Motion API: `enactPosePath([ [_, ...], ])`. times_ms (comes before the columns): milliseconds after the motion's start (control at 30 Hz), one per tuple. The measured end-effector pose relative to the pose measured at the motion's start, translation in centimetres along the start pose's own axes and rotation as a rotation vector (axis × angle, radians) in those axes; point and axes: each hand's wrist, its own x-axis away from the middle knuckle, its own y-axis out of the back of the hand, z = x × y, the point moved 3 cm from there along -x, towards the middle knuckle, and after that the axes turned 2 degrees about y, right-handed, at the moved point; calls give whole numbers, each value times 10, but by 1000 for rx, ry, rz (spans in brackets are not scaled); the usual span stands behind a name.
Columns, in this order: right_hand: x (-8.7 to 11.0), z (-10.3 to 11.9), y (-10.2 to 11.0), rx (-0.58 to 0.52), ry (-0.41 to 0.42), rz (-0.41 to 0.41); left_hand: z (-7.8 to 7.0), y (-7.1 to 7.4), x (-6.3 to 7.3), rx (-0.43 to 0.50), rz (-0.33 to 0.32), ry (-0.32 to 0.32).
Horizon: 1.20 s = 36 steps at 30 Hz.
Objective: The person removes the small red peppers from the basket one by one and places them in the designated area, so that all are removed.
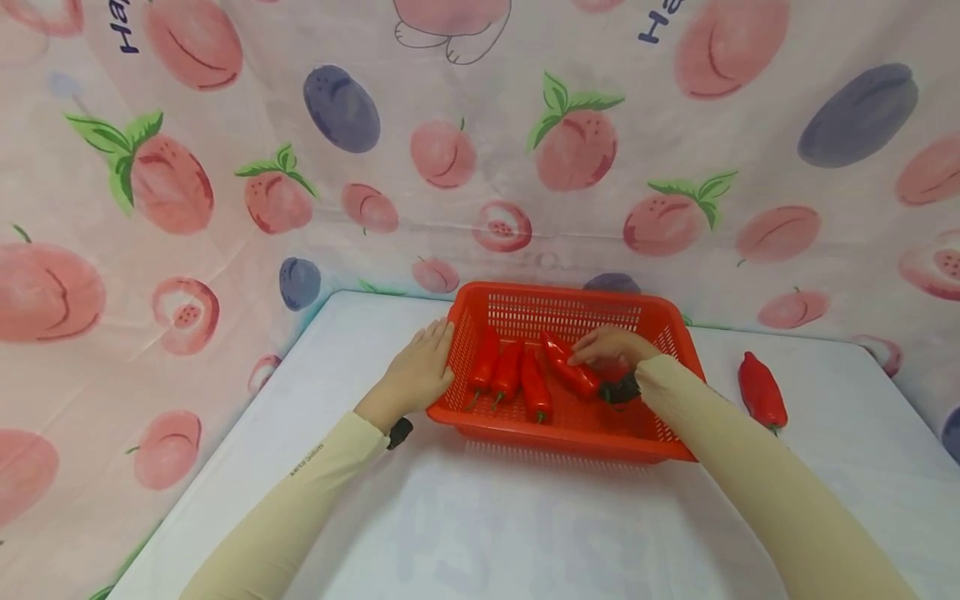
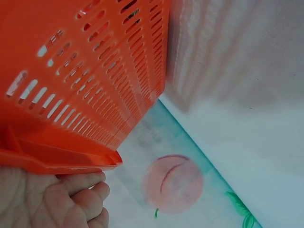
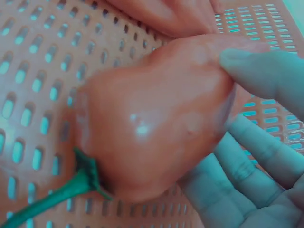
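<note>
A red pepper point(image 1: 577, 380) pinched inside the red basket point(image 1: 555, 438)
Left hand point(image 1: 422, 367), fingers straight toward one o'clock, touches the basket's nine-o'clock rim; beside three other peppers point(image 1: 507, 372), the pinched one slants lengthwise, tip toward ten-thirty, stem toward four-thirty; the right hand point(image 1: 611, 346), angled in from four-thirty, grips it between thumb and fingers.

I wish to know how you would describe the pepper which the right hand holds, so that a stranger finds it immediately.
On the white table stands a red perforated basket. In its left half, three long red peppers lie side by side; the wanted pepper is just to their right. It alone is pinched by the right hand, and it slants most.
</note>
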Motion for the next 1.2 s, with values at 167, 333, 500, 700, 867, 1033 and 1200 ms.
enactPosePath([
  [167,-2,0,4,-5,8,-53,1,-1,0,4,2,4],
  [333,-3,0,9,-36,41,-108,0,-1,0,4,3,5],
  [500,-3,4,12,-92,98,-145,0,0,0,7,1,7],
  [700,0,13,18,-157,132,-211,-1,1,0,9,2,7],
  [867,2,16,23,-196,170,-246,-2,2,0,7,3,8],
  [1033,3,19,25,-226,213,-246,-2,2,-1,3,3,8],
  [1200,9,28,27,-287,252,-252,-2,2,0,-5,-2,0],
])
